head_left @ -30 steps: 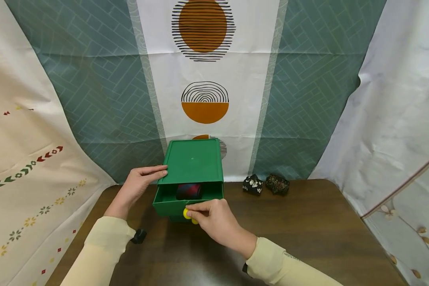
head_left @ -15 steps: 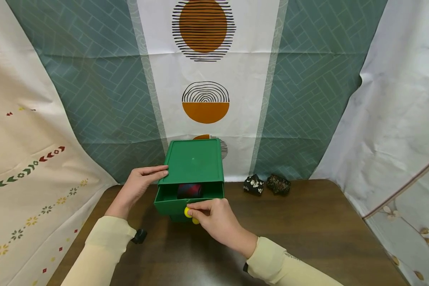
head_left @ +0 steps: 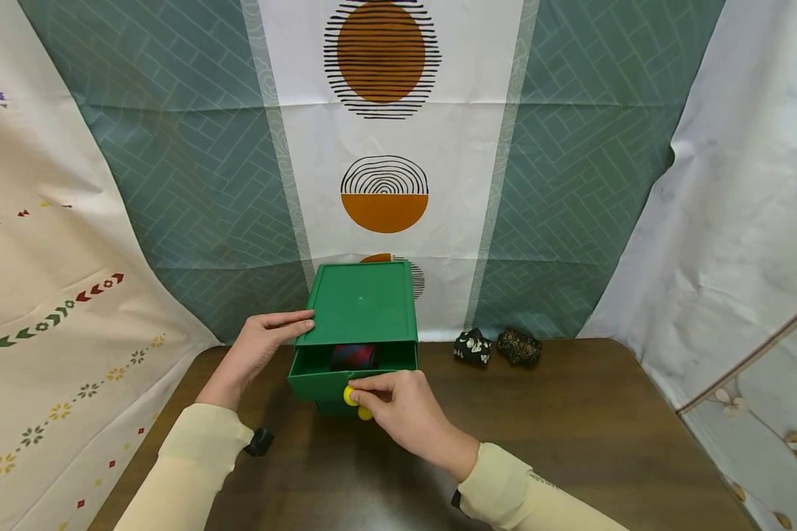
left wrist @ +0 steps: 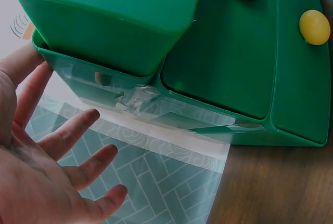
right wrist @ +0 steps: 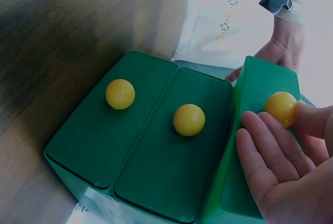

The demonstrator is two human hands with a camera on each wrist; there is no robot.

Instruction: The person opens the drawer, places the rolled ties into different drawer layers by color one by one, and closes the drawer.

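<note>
A small green plastic cabinet (head_left: 364, 304) with three stacked drawers stands on the dark brown wooden surface (head_left: 538, 428), in front of a hanging patterned cloth (head_left: 544, 192). Its green top drawer (head_left: 315, 388) juts out past the two lower ones, which sit flush in the right wrist view. Inside the drawer lies a dark red-and-black object (head_left: 354, 357), whose kind I cannot tell.

The right hand (head_left: 404, 409) pinches the top drawer's round yellow knob (head_left: 350, 396); its other fingers extend along the drawer front. The left hand (head_left: 260, 346) touches the cabinet's upper left edge, with its free fingers straight and spread wide beside the side wall, holding nothing.

The step in hand appears to be working the top drawer while the cabinet is steadied. Whichever way the drawer is to slide, the next move seems to call for a level, straight stroke on the knob, with the left hand bracing the cabinet against shifting.

Two dark patterned bundles (head_left: 472, 347) rest to the right, well apart from both hands.
</note>
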